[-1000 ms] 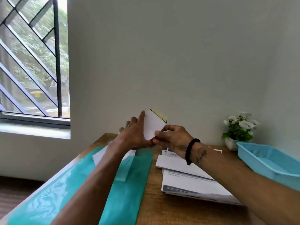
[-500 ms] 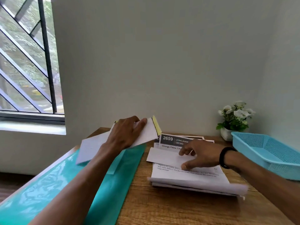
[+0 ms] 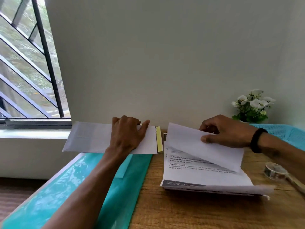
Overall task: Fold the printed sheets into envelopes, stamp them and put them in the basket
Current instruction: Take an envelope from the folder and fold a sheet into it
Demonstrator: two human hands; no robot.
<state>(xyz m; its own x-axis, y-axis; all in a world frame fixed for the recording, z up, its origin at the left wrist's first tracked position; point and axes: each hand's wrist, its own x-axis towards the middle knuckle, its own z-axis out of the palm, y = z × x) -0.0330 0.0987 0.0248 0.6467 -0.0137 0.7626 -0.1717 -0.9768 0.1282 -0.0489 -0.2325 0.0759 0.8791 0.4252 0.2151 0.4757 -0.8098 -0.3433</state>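
The left hand [image 3: 127, 136] grips a white envelope [image 3: 92, 138] lying crosswise, its yellow strip [image 3: 159, 141] toward the right hand [image 3: 226, 131], which pinches a folded sheet [image 3: 198, 146].

The left hand [image 3: 127, 135] holds a white envelope [image 3: 92, 138] up over the bench [image 3: 181, 210], and the right hand [image 3: 224, 131] pinches the top sheet [image 3: 194, 146] off the paper pile [image 3: 206, 179].
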